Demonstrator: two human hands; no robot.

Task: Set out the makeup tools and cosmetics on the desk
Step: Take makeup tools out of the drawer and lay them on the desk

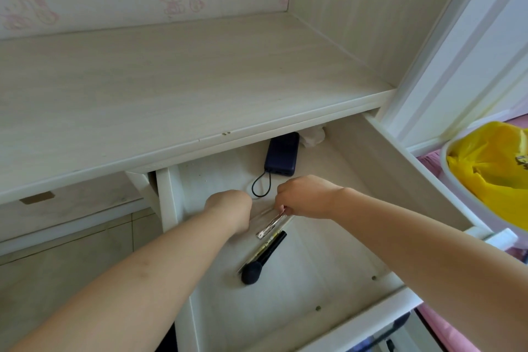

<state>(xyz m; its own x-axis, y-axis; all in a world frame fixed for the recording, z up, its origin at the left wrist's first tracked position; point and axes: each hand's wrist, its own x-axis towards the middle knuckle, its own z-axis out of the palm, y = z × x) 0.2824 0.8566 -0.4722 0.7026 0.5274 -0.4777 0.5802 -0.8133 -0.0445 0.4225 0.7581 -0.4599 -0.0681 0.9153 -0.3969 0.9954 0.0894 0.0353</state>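
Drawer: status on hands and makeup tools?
Both hands in open drawer. Right hand pinches silver tool; left hand curled, contents hidden. Black brush loose. Desk bare.

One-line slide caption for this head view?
Both hands reach into the open drawer, lifting a silvery tool above a makeup brush.

Two bare forearms, no sleeves anywhere up to the lower frame edge, no watch, bracelet or rings visible. Left hand [228, 204] at centre frame, right hand [303, 194] just to its right, both seen from the back. A few small faint marks on the left forearm [137, 274], lower left of the frame.
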